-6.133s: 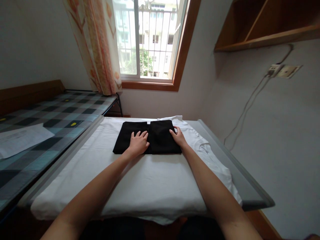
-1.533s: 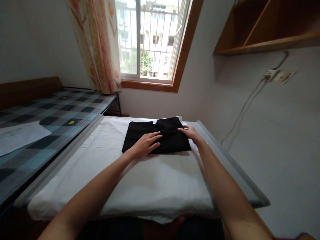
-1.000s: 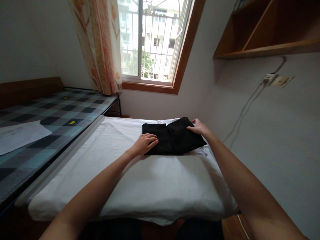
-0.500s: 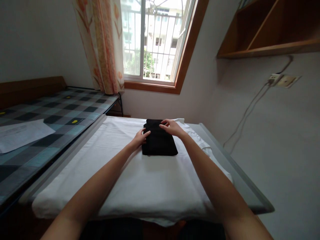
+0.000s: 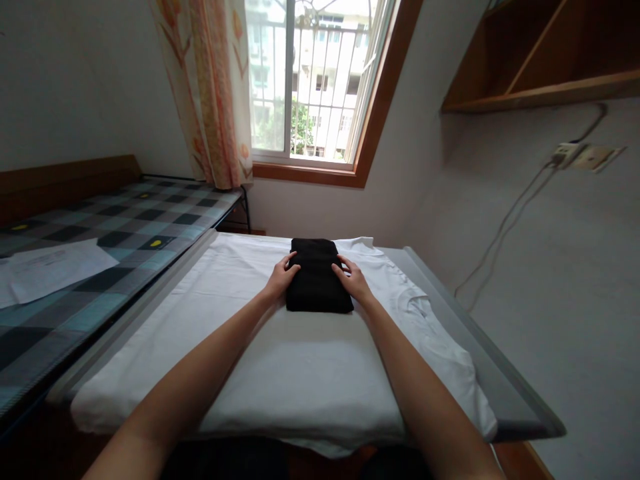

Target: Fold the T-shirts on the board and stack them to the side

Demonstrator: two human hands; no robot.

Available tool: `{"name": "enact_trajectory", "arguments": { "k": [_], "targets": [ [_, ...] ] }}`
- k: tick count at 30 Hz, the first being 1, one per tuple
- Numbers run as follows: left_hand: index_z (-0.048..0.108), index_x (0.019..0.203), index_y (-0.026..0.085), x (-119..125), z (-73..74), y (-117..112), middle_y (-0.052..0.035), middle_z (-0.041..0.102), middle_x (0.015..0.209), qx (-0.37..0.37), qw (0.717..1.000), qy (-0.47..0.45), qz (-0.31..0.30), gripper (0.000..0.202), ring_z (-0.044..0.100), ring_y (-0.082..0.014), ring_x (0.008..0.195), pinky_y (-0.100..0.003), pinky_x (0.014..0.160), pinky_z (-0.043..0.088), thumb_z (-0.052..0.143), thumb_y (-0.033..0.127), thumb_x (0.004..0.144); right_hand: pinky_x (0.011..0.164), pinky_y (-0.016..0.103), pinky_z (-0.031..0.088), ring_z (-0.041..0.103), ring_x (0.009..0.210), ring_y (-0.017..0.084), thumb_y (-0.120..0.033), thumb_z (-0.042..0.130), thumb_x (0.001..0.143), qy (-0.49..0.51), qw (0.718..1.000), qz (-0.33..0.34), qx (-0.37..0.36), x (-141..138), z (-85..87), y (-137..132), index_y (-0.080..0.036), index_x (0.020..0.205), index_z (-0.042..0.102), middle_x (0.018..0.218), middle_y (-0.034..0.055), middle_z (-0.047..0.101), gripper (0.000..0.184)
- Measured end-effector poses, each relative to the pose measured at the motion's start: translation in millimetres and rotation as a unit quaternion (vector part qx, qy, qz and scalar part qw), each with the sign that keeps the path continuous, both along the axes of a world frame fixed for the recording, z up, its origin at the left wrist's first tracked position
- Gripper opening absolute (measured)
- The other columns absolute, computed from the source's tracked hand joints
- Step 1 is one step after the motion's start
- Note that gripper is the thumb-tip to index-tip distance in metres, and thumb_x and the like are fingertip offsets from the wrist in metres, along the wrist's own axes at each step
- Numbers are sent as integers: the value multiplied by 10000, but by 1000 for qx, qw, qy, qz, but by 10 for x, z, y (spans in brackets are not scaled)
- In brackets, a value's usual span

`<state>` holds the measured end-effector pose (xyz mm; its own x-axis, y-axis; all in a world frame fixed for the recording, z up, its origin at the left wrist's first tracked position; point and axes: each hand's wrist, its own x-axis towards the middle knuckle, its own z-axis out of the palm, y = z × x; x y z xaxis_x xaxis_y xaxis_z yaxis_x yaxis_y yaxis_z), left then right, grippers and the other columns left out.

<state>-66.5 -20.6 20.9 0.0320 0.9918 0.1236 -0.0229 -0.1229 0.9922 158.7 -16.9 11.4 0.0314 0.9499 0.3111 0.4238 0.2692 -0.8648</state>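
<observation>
A folded black garment or cloth (image 5: 319, 283) lies as a neat rectangle on a white cloth (image 5: 305, 360) spread over the grey table. At its left edge is my left hand (image 5: 281, 275), the thumb on top and the fingers along the side. My right hand (image 5: 354, 279) grips the opposite edge the same way, thumb on top. The undersides of the fingers are partly hidden, and the exact kind of the black item cannot be made out.
Grey table edges (image 5: 493, 360) show beyond the white cloth. To the left stands a bed with a checked mattress (image 5: 185, 217) and papers (image 5: 63, 270) on it. A curtained window (image 5: 320, 87) is ahead; a wooden shelf (image 5: 540, 97) and cables (image 5: 505, 227) are on the right wall.
My right hand has come down from above the black cloth's far part to its right edge. The cloth's left and far edges look more even. My left hand stays at the left edge.
</observation>
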Motion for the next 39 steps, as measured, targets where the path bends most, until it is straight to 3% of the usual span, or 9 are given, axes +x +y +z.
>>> {"name": "enact_trajectory", "arguments": {
  "k": [4, 7, 14, 19, 22, 27, 30, 33, 39],
  "targets": [
    [601, 1277, 177, -9, -8, -3, -94, 650, 1181, 79, 983, 160, 52, 486, 571, -237, 1117, -373, 1010, 431, 596, 227, 793, 959, 429, 508, 582, 1172, 281, -570, 650, 751, 22, 999, 23, -4, 34, -47, 14, -211, 1339, 559, 1393, 124, 534, 695],
    [604, 1282, 179, -1, 4, -40, -107, 610, 1120, 78, 959, 257, 93, 486, 556, -241, 1091, -400, 1032, 407, 589, 217, 798, 987, 438, 491, 575, 1186, 280, -541, 677, 737, 28, 999, 35, -9, 51, -70, 18, -223, 1354, 548, 1400, 107, 533, 706],
    [595, 1300, 217, -21, 25, -84, -67, 481, 1019, 80, 955, 273, 85, 494, 558, -188, 940, -352, 947, 478, 598, 236, 807, 992, 443, 483, 616, 1122, 270, -542, 653, 765, 31, 998, 41, -18, 85, -123, 30, -242, 1368, 539, 1395, 85, 543, 683],
    [644, 1229, 257, -1, 105, -160, -90, 473, 1292, 168, 928, 310, 122, 386, 519, -231, 1165, -421, 1060, 387, 571, 299, 852, 1011, 439, 467, 609, 1140, 267, -575, 607, 791, 37, 999, 32, -13, 77, -144, 39, -230, 1347, 561, 1408, 89, 531, 655],
    [571, 1312, 299, -15, 107, -171, -56, 440, 1447, 201, 913, 349, 61, 412, 412, -256, 1330, -485, 1109, 307, 504, 352, 909, 1036, 427, 446, 590, 1173, 265, -594, 550, 823, 44, 999, 22, -5, 62, -149, 44, -205, 1326, 581, 1391, 101, 547, 637],
    [479, 1398, 270, -70, -6, -101, -67, 384, 1515, 182, 894, 409, -36, 507, 313, -264, 1407, -492, 1116, 301, 511, 384, 905, 1032, 431, 443, 587, 1167, 255, -549, 571, 820, 24, 1000, 16, -1, 57, -182, 58, -230, 1319, 582, 1382, 82, 556, 592],
    [521, 1365, 264, -77, -14, -88, -84, 421, 1474, 178, 891, 417, 12, 494, 381, -265, 1359, -447, 1116, 311, 529, 409, 894, 992, 419, 469, 610, 1114, 240, -512, 586, 813, 8, 1000, 13, 1, 57, -177, 46, -248, 1312, 580, 1331, 76, 595, 564],
    [541, 1344, 194, -100, 40, -91, -154, 570, 1273, 96, 900, 415, 88, 504, 549, -286, 1184, -433, 1039, 389, 483, 449, 914, 869, 404, 521, 656, 927, 231, -529, 581, 806, -23, 999, -23, -13, 61, -127, 0, -215, 1291, 588, 1078, 92, 697, 578],
    [597, 1215, 146, -165, 74, -11, -140, 691, 1049, -15, 953, 300, 40, 471, 642, -279, 1018, -355, 885, 487, 568, 470, 874, 725, 357, 508, 624, 710, 210, -556, 570, 798, -78, 994, -63, -48, 62, -11, -95, -167, 1213, 631, 714, 37, 642, 572]
  ]
}}
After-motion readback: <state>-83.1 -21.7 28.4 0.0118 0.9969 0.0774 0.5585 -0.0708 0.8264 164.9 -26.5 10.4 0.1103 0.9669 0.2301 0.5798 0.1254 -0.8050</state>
